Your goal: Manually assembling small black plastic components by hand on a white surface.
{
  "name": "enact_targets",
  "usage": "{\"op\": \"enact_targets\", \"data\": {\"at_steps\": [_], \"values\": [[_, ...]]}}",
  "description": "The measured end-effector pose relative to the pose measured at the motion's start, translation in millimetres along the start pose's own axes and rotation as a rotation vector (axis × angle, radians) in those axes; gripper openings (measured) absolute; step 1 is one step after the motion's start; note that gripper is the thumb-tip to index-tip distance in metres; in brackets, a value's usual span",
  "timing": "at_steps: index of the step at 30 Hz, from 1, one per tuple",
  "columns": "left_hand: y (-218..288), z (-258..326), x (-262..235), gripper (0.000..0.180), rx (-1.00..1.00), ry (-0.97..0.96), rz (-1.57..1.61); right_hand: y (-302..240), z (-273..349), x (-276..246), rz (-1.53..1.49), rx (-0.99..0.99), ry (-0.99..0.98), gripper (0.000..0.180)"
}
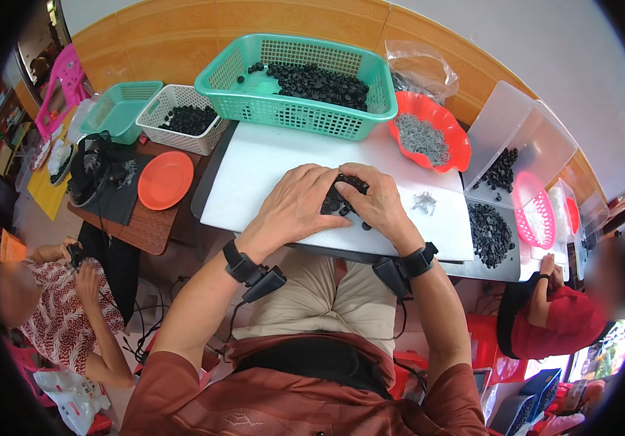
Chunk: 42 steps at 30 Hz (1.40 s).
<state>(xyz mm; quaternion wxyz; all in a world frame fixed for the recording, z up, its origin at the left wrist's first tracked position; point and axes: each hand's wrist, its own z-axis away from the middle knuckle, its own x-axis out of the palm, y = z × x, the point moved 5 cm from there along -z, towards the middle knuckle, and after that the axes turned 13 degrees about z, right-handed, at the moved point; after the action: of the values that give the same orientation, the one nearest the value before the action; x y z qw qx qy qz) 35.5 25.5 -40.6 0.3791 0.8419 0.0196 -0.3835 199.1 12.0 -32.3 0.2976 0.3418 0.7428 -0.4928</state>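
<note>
A heap of small black round parts (pixel 341 198) lies on the white foam sheet (pixel 247 174) in front of me. My left hand (pixel 299 202) rests along the heap's left side, fingers stretched out and thumb apart. From the right, my right hand (pixel 378 202) curves over the heap, with black parts between its thumb and fingers. One loose black part (pixel 366 226) sits just below the right hand. Parts of the heap are hidden under both hands. Right of them lies a little pile of thin silvery pieces (pixel 424 203).
Behind the sheet stands a green basket (pixel 298 122) of black parts; beside it, a red scalloped bowl (pixel 459 138) holds grey pieces. More black parts (pixel 491 236) lie at right. Left are a white basket (pixel 203 139) and an orange plate (pixel 165 180). People sit at both sides.
</note>
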Motion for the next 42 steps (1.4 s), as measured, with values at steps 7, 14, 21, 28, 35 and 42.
{"op": "enact_targets", "data": {"at_steps": [7, 14, 21, 28, 35, 42], "values": [[-0.9, 1.2, -0.8, 0.087, -0.004, -0.002, 0.01, 1.7, 1.3, 0.6, -0.07, 0.081, -0.016, 0.032], [1.6, 1.6, -1.7, 0.086, 0.021, 0.027, 0.008, 12.0, 9.7, -5.2, -0.078, 0.059, 0.063, 0.03], [1.0, -0.2, -0.6, 0.085, 0.027, 0.005, 0.047, 7.6, 24.4, -27.0, -0.104, 0.103, 0.196, 0.029], [1.6, 0.1, -5.4, 0.082, 0.04, 0.032, 0.028, -11.5, 78.7, -43.3, 0.124, 0.045, 0.448, 0.03], [2.2, -0.9, -2.5, 0.081, 0.068, 0.017, 0.038, 39.3, 103.8, -35.1, -0.217, 0.357, 0.467, 0.019], [2.1, 0.7, -4.4, 0.08, 0.067, 0.01, 0.029, 36.6, 103.9, -31.5, -0.204, 0.442, 0.422, 0.012]]}}
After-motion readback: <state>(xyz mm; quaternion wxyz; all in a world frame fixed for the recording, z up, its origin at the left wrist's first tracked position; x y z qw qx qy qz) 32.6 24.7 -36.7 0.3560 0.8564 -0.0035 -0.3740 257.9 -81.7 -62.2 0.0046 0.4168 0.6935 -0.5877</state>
